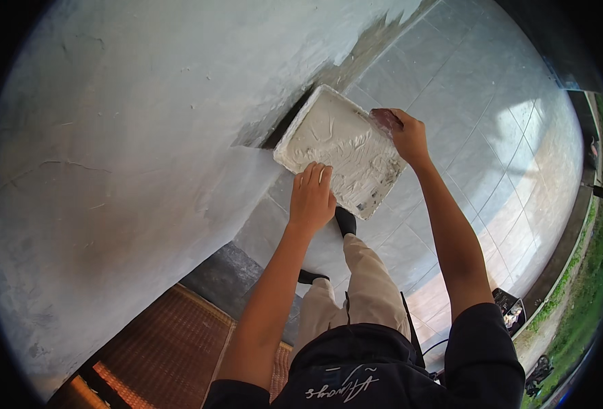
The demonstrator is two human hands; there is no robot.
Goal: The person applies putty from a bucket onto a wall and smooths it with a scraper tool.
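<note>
A shallow rectangular tray [290,140], its rim crusted white, is tilted in front of me beside the wall. Thick off-white paste [339,133] covers most of its inside, smeared in ridges, with darker bits at the near right corner. My left hand [311,196] grips the tray's near left edge, fingers bent over the rim. At the opposite edge, my right hand [410,140] is closed on a flat reddish-brown piece [386,120] streaked with white. That piece touches or overlaps the tray's rim; its exact kind is not clear.
A grey-white plastered wall [145,123] with cracks rises at left, rough and bare along its base. Grey floor tiles [444,88] extend right. My feet [346,221] stand just below the tray. A brown woven panel [158,341] lies lower left; grass [588,286] borders the far right.
</note>
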